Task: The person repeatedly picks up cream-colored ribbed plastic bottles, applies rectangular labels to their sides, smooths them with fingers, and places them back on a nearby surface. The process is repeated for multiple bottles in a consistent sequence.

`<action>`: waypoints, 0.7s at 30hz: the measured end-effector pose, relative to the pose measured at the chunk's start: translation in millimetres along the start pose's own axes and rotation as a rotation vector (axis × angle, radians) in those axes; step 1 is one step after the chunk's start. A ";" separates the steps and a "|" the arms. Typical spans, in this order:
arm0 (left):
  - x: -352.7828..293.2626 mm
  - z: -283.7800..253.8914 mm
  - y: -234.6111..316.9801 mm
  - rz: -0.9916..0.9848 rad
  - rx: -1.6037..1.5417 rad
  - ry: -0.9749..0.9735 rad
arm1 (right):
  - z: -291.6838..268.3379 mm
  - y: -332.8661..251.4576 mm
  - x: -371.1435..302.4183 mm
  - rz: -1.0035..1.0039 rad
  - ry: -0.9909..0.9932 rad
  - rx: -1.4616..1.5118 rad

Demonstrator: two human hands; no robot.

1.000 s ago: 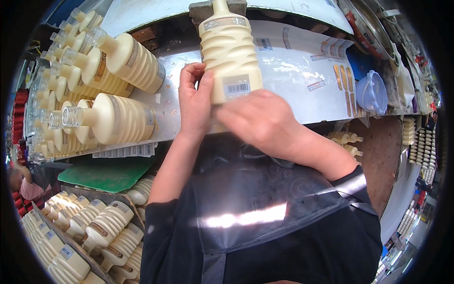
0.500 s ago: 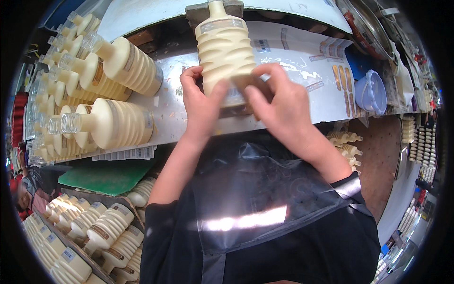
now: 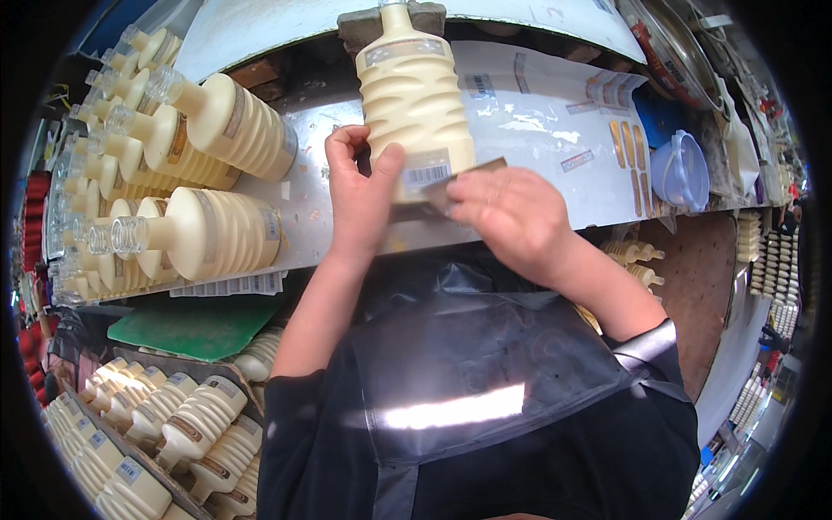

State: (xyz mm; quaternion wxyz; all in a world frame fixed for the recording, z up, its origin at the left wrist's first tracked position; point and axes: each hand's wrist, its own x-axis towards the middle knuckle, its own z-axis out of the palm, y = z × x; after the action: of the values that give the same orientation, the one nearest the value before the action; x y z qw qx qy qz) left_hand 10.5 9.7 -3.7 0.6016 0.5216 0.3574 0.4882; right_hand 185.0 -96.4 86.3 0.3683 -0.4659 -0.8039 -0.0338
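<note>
A cream bottle point(image 3: 414, 104) with wavy ridges lies on the bench, its neck pointing away from me against a grey block point(image 3: 347, 28). My left hand point(image 3: 360, 195) grips its lower left side, fingers bent at the edge and thumb on top. Near the base a clear label point(image 3: 427, 173) with a barcode sits on the bottle. Pinched in my right hand point(image 3: 520, 217) is a thin, flat, brownish scraper-like piece point(image 3: 490, 168), its edge at the right end of that label. Motion blurs its lower part.
Several similar bottles point(image 3: 225, 230) lie stacked on the left. A white sheet point(image 3: 520, 130) to the right carries loose labels and gold strips point(image 3: 628, 143), with a light-blue bucket point(image 3: 679, 173) beyond. Below left are a green board point(image 3: 186, 325) and a crate of bottles point(image 3: 204, 416).
My right hand has swung lower, bringing the flat piece to the label's right end and uncovering the barcode. My left hand stays on the bottle, barely shifted.
</note>
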 end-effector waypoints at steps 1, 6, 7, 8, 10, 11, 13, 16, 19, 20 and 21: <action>0.3 -0.3 -0.8 -0.001 -0.003 0.004 | -1.7 -2.4 -0.8 -0.057 -0.011 0.018; 1.4 -3.7 0.6 -0.039 -0.024 -0.007 | 1.4 6.9 -3.0 0.188 0.072 -0.067; 1.6 -4.5 1.5 -0.041 -0.025 -0.008 | 3.5 6.7 -4.8 0.078 0.094 -0.071; 2.0 -4.9 2.3 -0.045 -0.032 -0.013 | 5.8 6.9 -5.8 0.027 0.095 -0.074; 2.5 -3.8 3.1 -0.042 -0.052 -0.013 | 7.5 3.4 -7.6 -0.087 0.053 -0.042; 2.5 -3.0 3.5 -0.036 -0.053 -0.011 | 7.8 2.6 -6.4 -0.051 0.036 -0.025; 2.6 -1.8 4.5 -0.025 -0.050 -0.003 | 7.8 -1.2 -0.6 -0.070 0.066 0.015; 4.4 -3.9 6.7 -0.060 -0.092 -0.002 | 11.6 -1.4 18.3 -0.043 0.071 -0.158; 10.9 -9.1 8.5 -0.063 -0.047 -0.024 | 18.5 -13.0 33.3 -0.124 -0.052 -0.210; 13.2 -11.3 9.2 -0.072 -0.032 -0.040 | 18.8 -18.3 34.5 -0.173 -0.177 -0.197; 14.8 -13.9 10.2 -0.085 -0.016 -0.057 | 18.4 -23.0 34.8 -0.219 -0.302 -0.182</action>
State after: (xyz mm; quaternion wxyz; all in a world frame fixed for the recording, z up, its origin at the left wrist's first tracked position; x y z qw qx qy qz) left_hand -0.8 27.5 4.6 0.6357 0.5149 0.3580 0.4501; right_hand 146.6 -76.8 101.3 0.1942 -0.4069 -0.8893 -0.0760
